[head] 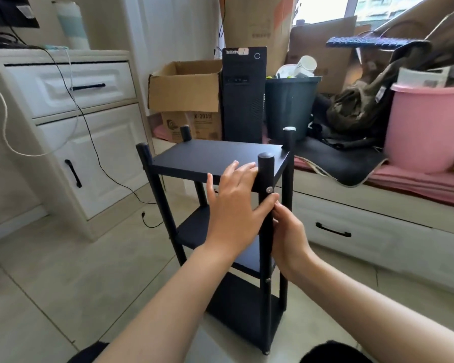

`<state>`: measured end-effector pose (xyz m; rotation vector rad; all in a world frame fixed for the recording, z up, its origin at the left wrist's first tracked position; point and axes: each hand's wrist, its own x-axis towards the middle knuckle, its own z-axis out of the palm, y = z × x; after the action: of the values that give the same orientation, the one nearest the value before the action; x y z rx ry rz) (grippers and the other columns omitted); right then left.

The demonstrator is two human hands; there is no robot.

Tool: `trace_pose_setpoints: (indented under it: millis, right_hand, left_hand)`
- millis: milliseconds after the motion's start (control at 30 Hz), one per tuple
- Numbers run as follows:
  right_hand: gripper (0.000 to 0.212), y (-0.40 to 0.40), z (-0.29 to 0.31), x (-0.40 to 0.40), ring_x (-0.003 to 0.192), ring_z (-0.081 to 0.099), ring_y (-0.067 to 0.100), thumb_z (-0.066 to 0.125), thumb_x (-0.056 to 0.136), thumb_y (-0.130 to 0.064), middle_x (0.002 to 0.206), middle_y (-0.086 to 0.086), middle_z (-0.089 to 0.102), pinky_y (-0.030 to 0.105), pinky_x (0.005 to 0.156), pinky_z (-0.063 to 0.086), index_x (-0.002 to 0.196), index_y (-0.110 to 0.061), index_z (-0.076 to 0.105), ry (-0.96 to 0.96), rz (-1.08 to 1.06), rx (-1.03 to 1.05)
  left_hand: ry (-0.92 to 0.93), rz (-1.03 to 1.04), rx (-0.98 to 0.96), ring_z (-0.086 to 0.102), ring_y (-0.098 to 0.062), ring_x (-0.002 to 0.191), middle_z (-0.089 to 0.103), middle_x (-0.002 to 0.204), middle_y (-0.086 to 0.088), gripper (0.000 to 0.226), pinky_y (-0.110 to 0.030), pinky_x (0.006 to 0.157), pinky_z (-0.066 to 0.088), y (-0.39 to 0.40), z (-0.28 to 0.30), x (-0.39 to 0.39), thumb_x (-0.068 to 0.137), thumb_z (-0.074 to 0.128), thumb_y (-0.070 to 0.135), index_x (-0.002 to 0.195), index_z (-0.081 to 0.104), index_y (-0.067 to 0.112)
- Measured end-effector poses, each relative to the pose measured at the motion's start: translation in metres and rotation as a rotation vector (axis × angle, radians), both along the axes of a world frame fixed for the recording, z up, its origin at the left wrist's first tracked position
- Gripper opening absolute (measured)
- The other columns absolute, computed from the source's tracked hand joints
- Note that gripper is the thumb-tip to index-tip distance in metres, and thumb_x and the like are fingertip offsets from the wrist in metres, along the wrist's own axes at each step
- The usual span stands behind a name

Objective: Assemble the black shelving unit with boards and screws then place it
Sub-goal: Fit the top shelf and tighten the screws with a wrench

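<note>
Upright black three-board shelving unit [215, 158], silver screws [269, 189] in posts.

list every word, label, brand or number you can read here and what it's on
"ThinkCentre", partly covered by a sticker, on the top front of the black computer tower.
"X-2019" on the lower cardboard box left of the tower; the round logo beside it is too blurred to read.
Faint print on the tall cardboard box behind the tower: unreadable.
Paper in the pink bucket: too blurred.
Black shelving unit: no text.
</note>
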<state>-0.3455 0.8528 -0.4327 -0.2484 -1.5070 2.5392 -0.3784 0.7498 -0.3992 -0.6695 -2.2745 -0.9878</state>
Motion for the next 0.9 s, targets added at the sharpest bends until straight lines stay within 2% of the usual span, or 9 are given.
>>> trace_pose_setpoints:
  millis: [100, 167, 300, 433, 500, 600, 700, 800, 900]
  right_hand:
    - [0.032, -0.009, -0.009, 0.001, 0.094, 0.043, 0.030, 0.043, 0.101, -0.030, 0.106, 0.013, 0.047, 0.041, 0.086, 0.035, 0.113, -0.005, 0.059, -0.015, -0.002, -0.062]
    - [0.045, -0.009, -0.019, 0.001, 0.097, 0.047, 0.028, 0.040, 0.103, -0.028, 0.107, 0.011, 0.052, 0.038, 0.087, 0.039, 0.114, 0.010, 0.060, -0.021, -0.021, -0.071]
    - [0.046, -0.007, -0.029, 0.001, 0.100, 0.069, 0.012, 0.037, 0.104, -0.032, 0.107, 0.003, 0.074, 0.025, 0.084, 0.055, 0.094, -0.023, 0.081, 0.006, 0.042, 0.011]
    - [0.041, 0.012, -0.029, 0.003, 0.116, 0.064, 0.016, 0.036, 0.104, -0.044, 0.118, 0.003, 0.072, 0.039, 0.101, 0.047, 0.120, -0.026, 0.069, -0.074, 0.134, 0.333]
    - [0.040, 0.025, -0.028, 0.004, 0.104, 0.069, 0.015, 0.040, 0.104, -0.043, 0.106, 0.002, 0.075, 0.034, 0.091, 0.052, 0.115, -0.018, 0.070, -0.099, 0.142, 0.481]
    - [0.031, 0.048, -0.017, -0.011, 0.074, 0.063, 0.019, 0.051, 0.101, -0.032, 0.075, 0.002, 0.069, 0.035, 0.070, 0.051, 0.086, -0.010, 0.065, -0.129, -0.173, 0.616]
    - [0.017, 0.075, -0.002, -0.044, 0.082, 0.057, 0.023, 0.062, 0.092, -0.022, 0.087, 0.006, 0.059, 0.039, 0.071, 0.046, 0.100, -0.010, 0.054, -0.221, -0.401, 0.769]
    - [0.038, 0.087, 0.007, -0.069, 0.103, 0.059, 0.021, 0.067, 0.088, -0.025, 0.112, 0.006, 0.059, 0.036, 0.084, 0.049, 0.120, -0.014, 0.051, -0.266, -0.307, 0.854]
    - [0.018, 0.086, 0.006, -0.077, 0.098, 0.062, 0.016, 0.061, 0.094, -0.023, 0.104, -0.002, 0.066, 0.031, 0.075, 0.049, 0.112, -0.020, 0.059, -0.200, -0.239, 0.857]
  left_hand:
    - [0.001, -0.001, -0.033, 0.022, -0.009, 0.148, 0.048, 0.148, 0.012, 0.054, -0.044, 0.120, -0.006, -0.003, -0.007, 0.004, 0.090, 0.064, 0.049, 0.138, 0.054, 0.025]
    - [-0.016, -0.002, -0.062, 0.022, -0.010, 0.149, 0.047, 0.150, 0.010, 0.057, -0.047, 0.122, -0.003, -0.002, -0.012, 0.006, 0.089, 0.065, 0.050, 0.138, 0.054, 0.024]
    - [0.004, -0.007, -0.021, 0.026, -0.011, 0.148, 0.050, 0.148, 0.008, 0.055, -0.046, 0.124, -0.001, 0.002, -0.017, 0.009, 0.089, 0.064, 0.047, 0.137, 0.057, 0.022]
    - [0.048, 0.021, 0.074, 0.038, -0.015, 0.141, 0.060, 0.137, 0.005, 0.046, -0.050, 0.124, 0.009, 0.008, -0.022, 0.008, 0.084, 0.068, 0.038, 0.125, 0.067, 0.017]
    - [0.030, 0.011, 0.096, 0.040, -0.014, 0.139, 0.062, 0.133, 0.006, 0.042, -0.047, 0.123, 0.006, 0.010, -0.022, 0.008, 0.082, 0.073, 0.032, 0.121, 0.070, 0.017]
    - [-0.024, -0.021, 0.115, 0.036, -0.011, 0.140, 0.061, 0.132, 0.011, 0.038, -0.042, 0.124, 0.000, 0.012, -0.018, 0.009, 0.081, 0.076, 0.026, 0.118, 0.070, 0.020]
    - [-0.081, -0.028, 0.123, 0.033, -0.009, 0.140, 0.059, 0.131, 0.013, 0.034, -0.050, 0.123, 0.006, 0.013, -0.015, 0.009, 0.081, 0.075, 0.024, 0.113, 0.069, 0.020]
    - [-0.086, -0.014, 0.075, 0.033, -0.014, 0.141, 0.058, 0.132, 0.010, 0.035, -0.056, 0.121, 0.009, 0.014, -0.013, 0.010, 0.081, 0.077, 0.027, 0.114, 0.068, 0.019]
    - [-0.097, -0.054, 0.023, 0.032, -0.015, 0.142, 0.057, 0.136, 0.009, 0.043, -0.059, 0.120, 0.011, 0.007, -0.011, 0.010, 0.080, 0.081, 0.030, 0.119, 0.067, 0.020]
